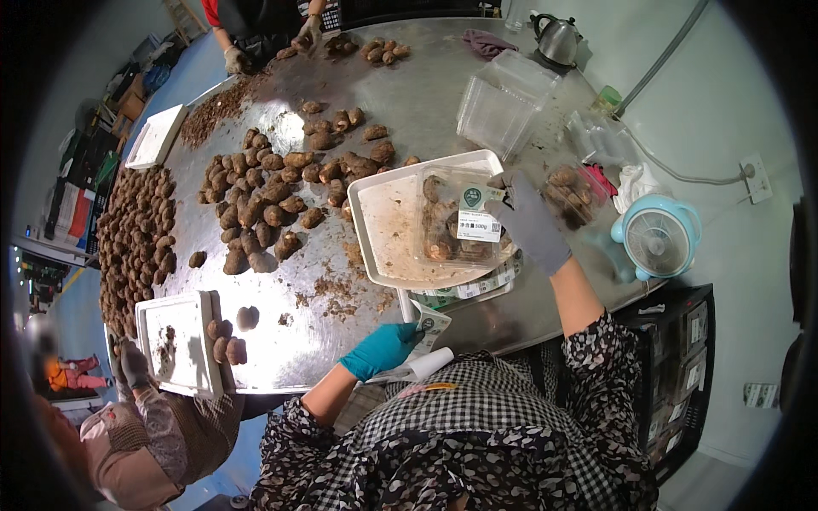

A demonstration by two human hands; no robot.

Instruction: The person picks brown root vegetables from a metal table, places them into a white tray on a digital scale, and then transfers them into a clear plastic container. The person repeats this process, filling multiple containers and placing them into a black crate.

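Pinches a green-and-white printed paper label strip (433, 321) between the fingertips of the teal-gloved left hand (380, 351), apparently by its edge to leave most of the face free. Rests the grey-gloved right hand (535, 223) at the right edge of a clear plastic box of rough brown tubers (441, 211), fingers bent near the upper corner beside a stuck-on white-and-green label (480, 225), likely for steadying; cannot tell whether gripping or only pressing. Has that box at the right-hand end of a large white rectangular tray (383, 217), probably for a raised rim against the soil crumbs (332, 289) on the metal tabletop. Has a white paper roll (431, 364) near the table's edge, seemingly for easy reach of the left hand.

By count: two filled boxes, including another clear tuber-filled box (569, 194) farther right; three white trays in plain sight, including a far-left one (158, 138) and a near-left one (189, 336), plus the edge of a fourth beneath the large one; four loose brown tubers (236, 350) just beside the near-left tray; one steel kettle (558, 43); one light-blue round fan (656, 238). Too densely heaped to count: the remaining brown tubers (256, 192).
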